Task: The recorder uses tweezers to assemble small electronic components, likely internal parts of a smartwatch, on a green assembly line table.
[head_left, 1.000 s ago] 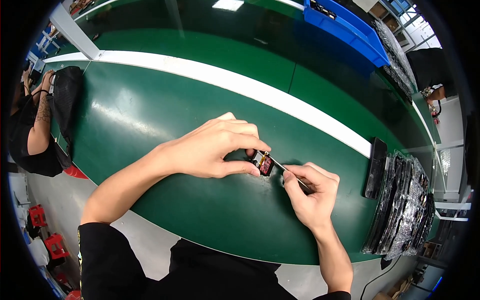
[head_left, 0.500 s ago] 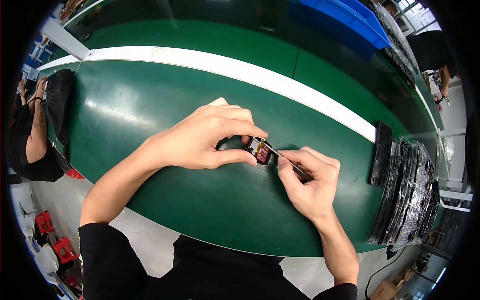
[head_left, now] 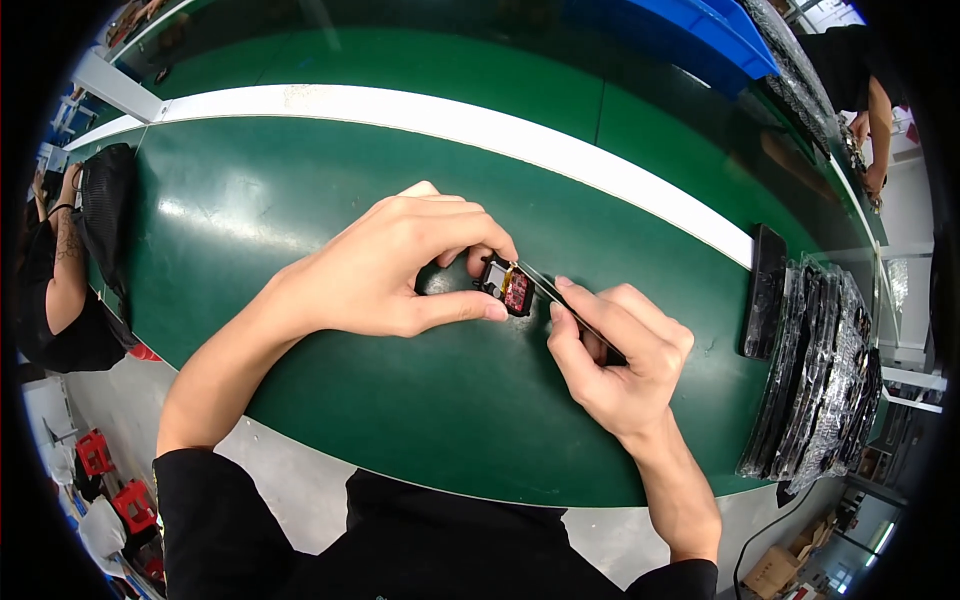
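Note:
A small black electronic module, with a red board and a yellow strip inside its frame, is held just above the green tabletop. My left hand grips it by its edges between thumb and fingers. In my right hand is a pair of thin metal tweezers, pinched between thumb and fingers and slanting up to the left. Their tips reach the module's upper edge by the yellow strip, close to my left fingertips. Whether the tips grip any part is too small to tell.
On the right of the green table stands a stack of plastic-wrapped trays, with a black flat object beside it. A white rail crosses behind my hands. Beyond it sits a blue bin. Other people work at both sides.
The tweezers' arms now show spread apart, where they looked like one thin line. My left hand and the module have shifted slightly up and left in the picture.

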`<state>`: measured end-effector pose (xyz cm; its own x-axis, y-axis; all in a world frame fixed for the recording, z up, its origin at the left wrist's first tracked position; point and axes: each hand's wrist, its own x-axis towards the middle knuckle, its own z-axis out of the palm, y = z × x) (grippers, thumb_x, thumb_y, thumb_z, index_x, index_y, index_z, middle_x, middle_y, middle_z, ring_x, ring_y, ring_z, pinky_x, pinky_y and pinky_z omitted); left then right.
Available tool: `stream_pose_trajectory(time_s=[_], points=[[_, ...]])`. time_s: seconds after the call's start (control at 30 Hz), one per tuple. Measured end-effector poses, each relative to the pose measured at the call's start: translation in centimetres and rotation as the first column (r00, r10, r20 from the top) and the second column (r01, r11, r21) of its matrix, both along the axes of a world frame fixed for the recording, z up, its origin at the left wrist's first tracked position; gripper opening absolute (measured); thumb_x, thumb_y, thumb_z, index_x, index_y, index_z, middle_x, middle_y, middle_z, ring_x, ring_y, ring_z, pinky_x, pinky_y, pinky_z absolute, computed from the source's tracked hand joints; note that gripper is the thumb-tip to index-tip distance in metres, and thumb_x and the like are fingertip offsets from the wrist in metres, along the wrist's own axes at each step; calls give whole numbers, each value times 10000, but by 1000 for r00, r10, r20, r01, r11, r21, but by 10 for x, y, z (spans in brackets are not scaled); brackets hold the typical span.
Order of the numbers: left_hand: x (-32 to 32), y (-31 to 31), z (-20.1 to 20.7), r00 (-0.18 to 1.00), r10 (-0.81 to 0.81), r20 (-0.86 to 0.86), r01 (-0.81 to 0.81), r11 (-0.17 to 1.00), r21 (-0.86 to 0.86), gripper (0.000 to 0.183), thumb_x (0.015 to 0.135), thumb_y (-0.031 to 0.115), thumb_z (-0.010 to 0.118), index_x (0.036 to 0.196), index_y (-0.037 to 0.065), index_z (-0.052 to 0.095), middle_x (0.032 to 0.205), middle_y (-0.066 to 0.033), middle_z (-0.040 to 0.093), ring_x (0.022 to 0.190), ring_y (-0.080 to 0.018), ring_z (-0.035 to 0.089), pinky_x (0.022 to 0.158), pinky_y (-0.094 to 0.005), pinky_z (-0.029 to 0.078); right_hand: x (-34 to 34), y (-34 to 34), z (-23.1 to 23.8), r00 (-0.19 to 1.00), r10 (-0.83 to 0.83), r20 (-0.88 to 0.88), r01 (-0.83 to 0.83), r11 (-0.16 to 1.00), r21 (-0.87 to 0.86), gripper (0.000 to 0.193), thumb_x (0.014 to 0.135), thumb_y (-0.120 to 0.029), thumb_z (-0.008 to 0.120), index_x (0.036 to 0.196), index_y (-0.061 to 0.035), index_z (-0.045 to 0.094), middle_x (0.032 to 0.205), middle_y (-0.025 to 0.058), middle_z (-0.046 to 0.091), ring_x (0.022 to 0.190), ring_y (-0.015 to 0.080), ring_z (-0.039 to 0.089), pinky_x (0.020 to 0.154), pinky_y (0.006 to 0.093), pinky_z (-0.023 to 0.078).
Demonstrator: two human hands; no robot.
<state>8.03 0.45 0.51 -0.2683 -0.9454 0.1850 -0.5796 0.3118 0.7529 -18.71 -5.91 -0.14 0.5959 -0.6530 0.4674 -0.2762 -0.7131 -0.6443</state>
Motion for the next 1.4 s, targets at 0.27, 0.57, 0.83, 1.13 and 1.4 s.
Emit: stream_pose_trajectory(time_s=[0.27, 0.57, 0.83, 1.13, 1.4], points=[[0, 0, -2, 1000, 0, 3, 0, 1000, -23, 403, 850, 263, 961, 1171, 94, 787, 875, -14, 704, 752, -196, 583, 836, -365, 451, 3, 0, -5, 1000, 26, -15, -27, 995, -98, 263, 819, 84, 868, 1069, 3, 872, 755, 14, 682, 496, 48, 505, 451, 268, 375], [9, -2, -4, 998, -61, -8, 61, 998, 9, 481, 811, 265, 982, 1223, 93, 806, 926, -18, 737, 771, -195, 581, 850, -372, 443, 1, -4, -3, 997, 70, 21, -71, 996, 49, 207, 861, 74, 856, 1061, 17, 850, 723, 32, 650, 519, 91, 537, 459, 282, 390], [15, -5, -1, 993, -114, -33, 116, 992, 51, 497, 793, 269, 989, 1231, 96, 830, 988, -8, 773, 786, -193, 584, 857, -367, 431, -5, -8, -1, 991, 113, 71, -129, 953, 276, 180, 893, 86, 830, 1065, 41, 852, 684, 31, 644, 532, 58, 513, 488, 268, 380], [11, -2, 1, 996, -92, 0, 92, 995, 44, 477, 799, 295, 988, 1204, 94, 838, 947, -9, 753, 782, -194, 575, 855, -364, 425, -7, -7, 1, 994, 113, 6, -109, 939, 327, 175, 894, 77, 821, 1056, 29, 867, 720, 37, 692, 584, 59, 564, 534, 247, 392], [8, -4, -6, 992, -122, -25, 121, 992, -44, 453, 806, 288, 984, 1183, 83, 840, 934, -12, 756, 816, -210, 619, 858, -374, 430, -7, -7, -2, 993, 118, 10, -115, 947, 301, 185, 887, 82, 829, 1056, 18, 870, 721, 26, 683, 574, 50, 552, 525, 245, 390]])
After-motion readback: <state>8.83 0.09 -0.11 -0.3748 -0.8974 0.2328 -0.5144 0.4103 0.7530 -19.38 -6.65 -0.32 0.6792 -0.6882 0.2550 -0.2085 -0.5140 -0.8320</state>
